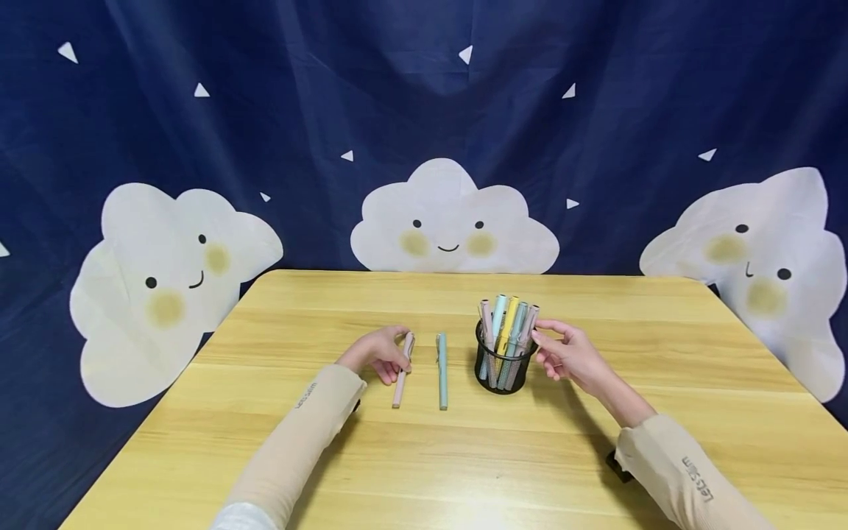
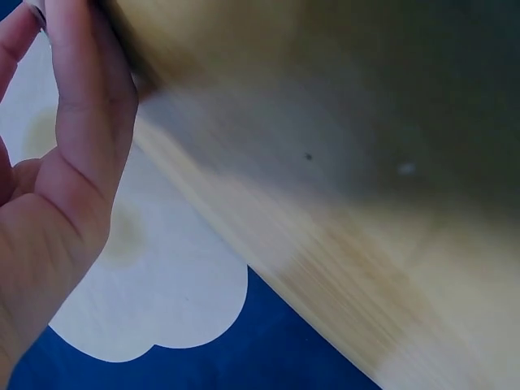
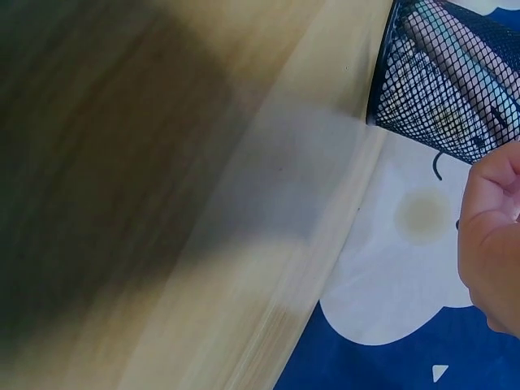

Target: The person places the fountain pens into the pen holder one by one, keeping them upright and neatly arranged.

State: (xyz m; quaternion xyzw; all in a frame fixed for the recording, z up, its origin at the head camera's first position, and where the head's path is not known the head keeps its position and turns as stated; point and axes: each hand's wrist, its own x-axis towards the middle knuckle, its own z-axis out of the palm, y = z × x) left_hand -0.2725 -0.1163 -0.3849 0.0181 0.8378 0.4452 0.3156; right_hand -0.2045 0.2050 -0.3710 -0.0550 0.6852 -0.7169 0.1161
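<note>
A black mesh pen holder [image 1: 501,389] stands on the table with several pens in it, among them a yellow pen [image 1: 512,316] and a pale blue pen [image 1: 499,313]. At its right rim my right hand [image 1: 575,357] pinches a mauve pen [image 1: 531,318] near the top with thumb and forefinger. To the left, my left hand [image 1: 383,352] grips a pink pen [image 1: 400,386] lying on the table. Between that pen and the holder lies a teal pen [image 1: 442,375]. The left wrist view shows only part of the left hand [image 2: 73,154], with no pen visible.
The wooden table [image 1: 424,471] ends at a dark blue curtain [image 1: 424,88] printed with white clouds and small triangles. In the right wrist view, the mesh holder [image 3: 443,85] appears just beyond the right hand [image 3: 491,244].
</note>
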